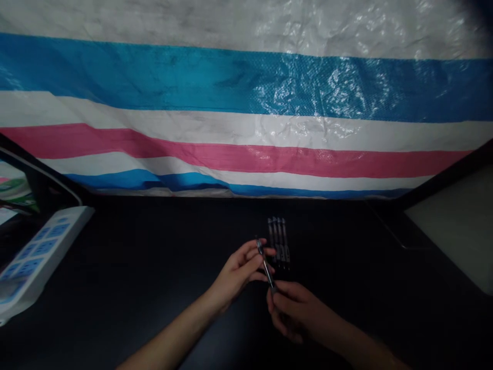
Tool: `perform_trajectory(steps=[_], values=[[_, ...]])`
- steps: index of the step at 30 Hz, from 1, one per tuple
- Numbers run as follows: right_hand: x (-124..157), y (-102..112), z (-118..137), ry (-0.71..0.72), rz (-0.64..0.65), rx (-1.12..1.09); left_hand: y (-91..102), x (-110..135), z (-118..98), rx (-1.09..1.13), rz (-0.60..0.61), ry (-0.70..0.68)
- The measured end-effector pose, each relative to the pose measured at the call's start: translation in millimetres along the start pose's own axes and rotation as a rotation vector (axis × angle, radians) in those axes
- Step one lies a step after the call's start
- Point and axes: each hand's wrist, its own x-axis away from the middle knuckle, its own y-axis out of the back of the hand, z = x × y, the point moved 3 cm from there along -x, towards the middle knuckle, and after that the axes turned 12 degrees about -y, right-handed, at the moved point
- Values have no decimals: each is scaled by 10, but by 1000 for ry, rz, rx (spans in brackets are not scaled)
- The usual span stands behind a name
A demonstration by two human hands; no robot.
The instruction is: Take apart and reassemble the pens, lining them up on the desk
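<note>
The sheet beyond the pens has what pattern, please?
The sheet has white, blue and pink stripes, best seen in the head view.

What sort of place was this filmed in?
Probably an improvised desk workspace: a black tabletop, a striped plastic sheet hung behind it, and a white power strip at the left.

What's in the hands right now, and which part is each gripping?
A pen: the left hand holds it near its far end, the right hand grips its near end.
</note>
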Motion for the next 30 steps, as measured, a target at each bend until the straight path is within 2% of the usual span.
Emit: perform_trajectory(steps=[2, 6, 8, 17, 20, 22, 27, 30], values=[[-2, -16, -22, -26, 35, -16, -25, 5, 38, 118, 25, 104], [-2, -32, -49, -77, 255, -108, -33, 28, 39, 151, 15, 149], [-12, -21, -62, -89, 302, -134, -24, 37, 42, 142, -1, 166], [-68, -7, -142, -83, 1, -115, -2, 21, 104, 91, -103, 148], [-42, -6, -118, -58, -106, -85, -13, 5, 93, 67, -99, 139], [-25, -21, -94, -52, -83, -109, -13, -4, 79, 78, -91, 125], [-32, -49, -99, -62, 68, -263, 17, -20, 62, 96, -101, 108], [-48, -25, -117, -41, 52, -264, 23, -28, 63, 83, -97, 115]])
